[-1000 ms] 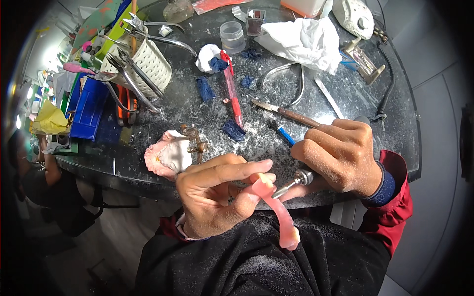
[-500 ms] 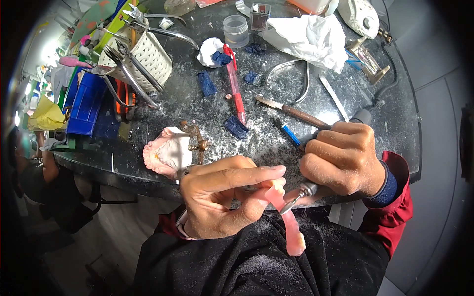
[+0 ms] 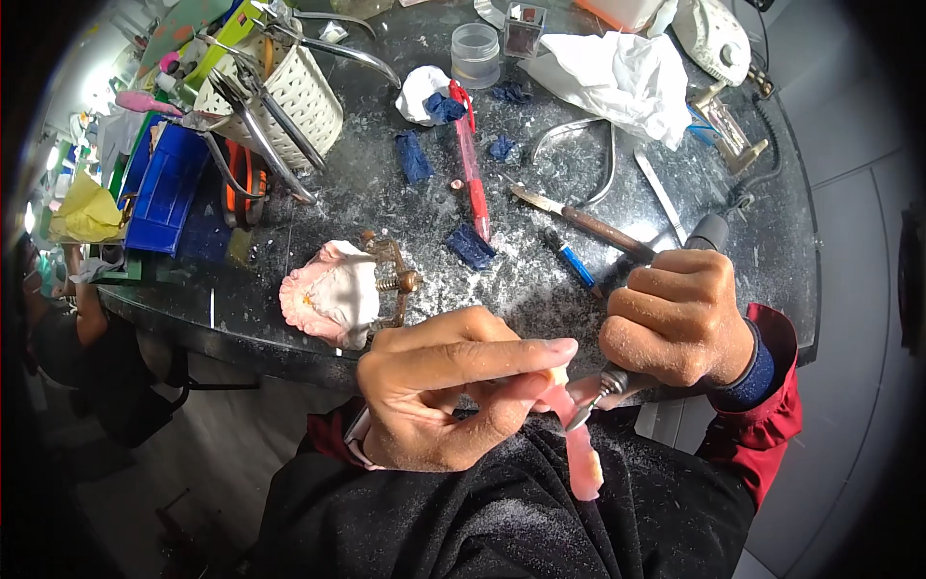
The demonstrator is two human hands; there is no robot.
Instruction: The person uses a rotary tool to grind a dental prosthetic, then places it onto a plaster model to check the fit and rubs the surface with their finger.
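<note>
Grinding step in hand, by the look of it: L hand (image 3: 439,400) pinching pink denture piece (image 3: 577,444) between thumb and forefinger, held over the lap just below bench edge (image 3: 241,333). R hand (image 3: 680,318) fisted round rotary handpiece (image 3: 617,381), bur tip touching the pink piece, prob. near its top edge; contact partly hidden. Next move calls for steady pinch, light pressure, thumb kept off the bur. On the bench past that edge: plaster model on articulator (image 3: 338,294), blue wax bits (image 3: 471,246), red pen (image 3: 473,179), knife (image 3: 579,224), white basket (image 3: 289,101). Nothing blocking the tool.
</note>
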